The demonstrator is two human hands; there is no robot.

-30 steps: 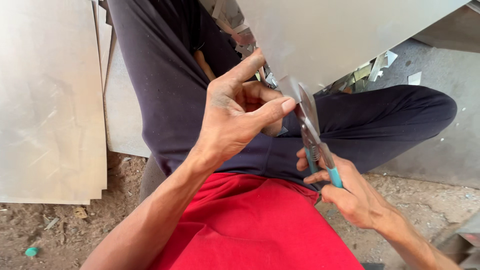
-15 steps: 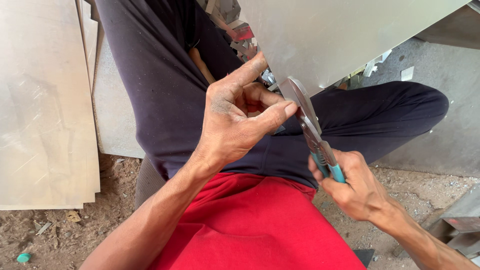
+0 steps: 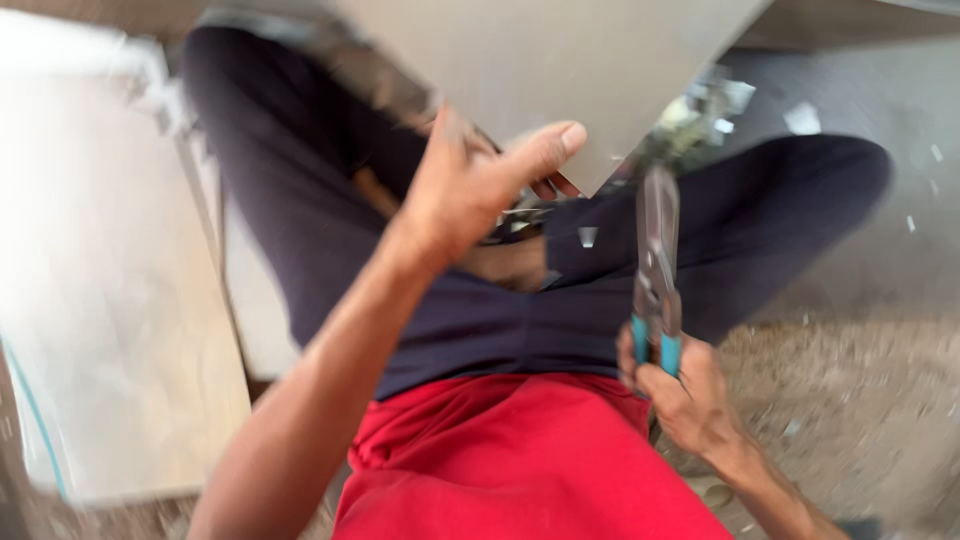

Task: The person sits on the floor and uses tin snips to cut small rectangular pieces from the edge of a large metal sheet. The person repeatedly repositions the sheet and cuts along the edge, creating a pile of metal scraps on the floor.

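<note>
We are sitting on the ground with a large grey metal sheet (image 3: 560, 70) held up in front of us, and everything here is placed by that sheet. Our left hand (image 3: 470, 190) is gripping the sheet's lower edge, thumb laid along its face and the other fingers curled behind it, so the hand is closed on the sheet. Our right hand (image 3: 680, 395) is wrapping tight around the teal handles of the tin snips (image 3: 655, 270), just below and to the right of the sheet's lower corner.

The snips are standing nearly upright: their long axis is running from the handles near our lap up to the blades, which are pointing at the sheet's lower corner. The picture is blurred, so we cannot tell whether the blades are touching the metal or how far they are parted.

We judge that the cut is going best if we are keeping the blades square to the sheet, holding the sheet steady, and keeping the left fingers well away from the cutting line and the sharp edge.

Small metal offcuts (image 3: 800, 118) are lying on the ground behind the sheet, and pale flat boards (image 3: 100, 300) are stacked to its left.
</note>
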